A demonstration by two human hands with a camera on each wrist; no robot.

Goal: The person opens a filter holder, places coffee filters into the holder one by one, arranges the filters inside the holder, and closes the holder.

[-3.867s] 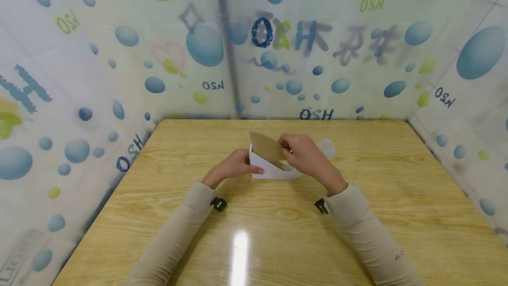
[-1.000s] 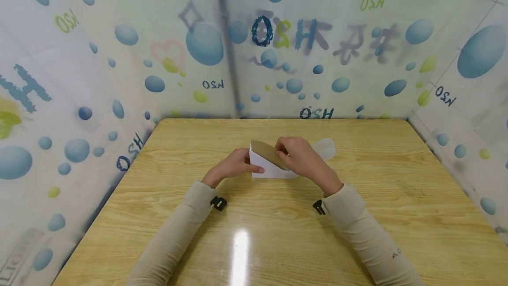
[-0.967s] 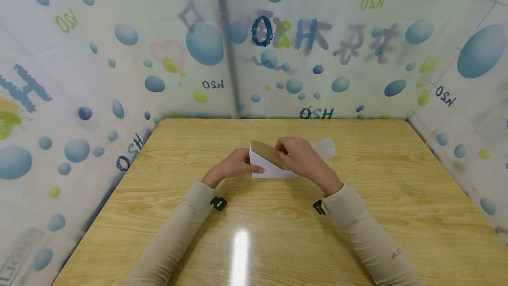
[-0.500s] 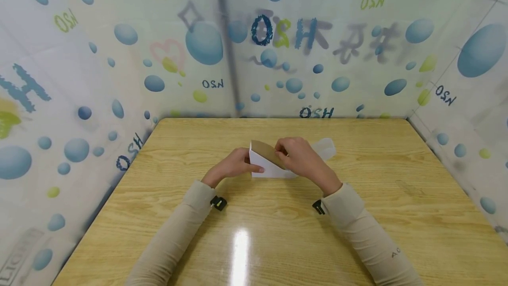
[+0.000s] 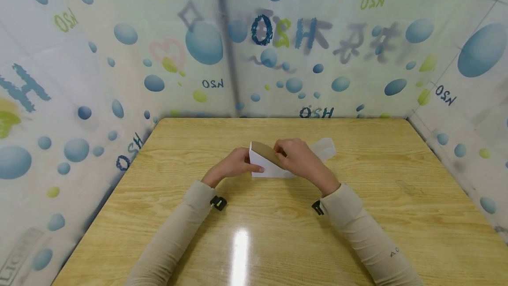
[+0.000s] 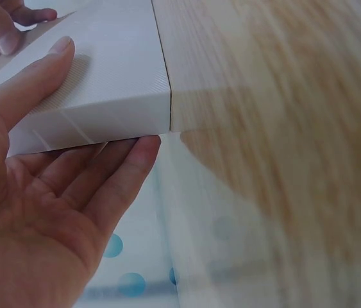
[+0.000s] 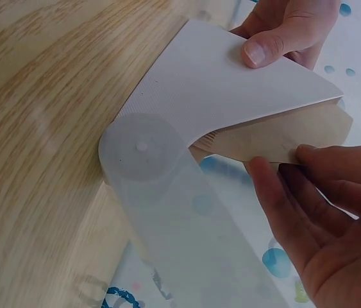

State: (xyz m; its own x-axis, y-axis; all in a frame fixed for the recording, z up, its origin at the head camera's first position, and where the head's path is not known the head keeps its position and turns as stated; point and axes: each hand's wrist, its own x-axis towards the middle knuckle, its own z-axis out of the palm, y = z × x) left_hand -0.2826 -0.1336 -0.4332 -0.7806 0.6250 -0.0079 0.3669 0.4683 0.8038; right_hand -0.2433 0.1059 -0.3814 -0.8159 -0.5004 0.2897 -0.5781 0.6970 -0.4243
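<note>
A white box (image 5: 267, 169) with a slanted open top stands on the table. My left hand (image 5: 232, 162) grips its tall end, thumb on the near side and fingers behind, as the left wrist view shows. Brown kraft-coloured card (image 5: 263, 150) fills the slanted opening, sticking out a little past the rim in the right wrist view. My right hand (image 5: 299, 157) pinches the card's edge between thumb and fingers. A translucent plastic flap (image 7: 174, 205) joins the box's low end at a round pivot (image 7: 142, 147) and swings out away from the opening. The box's inside is mostly hidden.
The wood-grain table (image 5: 178, 242) extends around the box, with a bright light reflection near the front. Bubble-printed sheeting (image 5: 341, 56) walls in its back and sides. A small black device (image 5: 218, 203) hangs at the left cuff, another (image 5: 318, 207) at the right.
The brown card stood raised above the box in the oldest frame; it now sits lower in the opening. My right hand has shifted slightly left and down with it. The left hand stays put.
</note>
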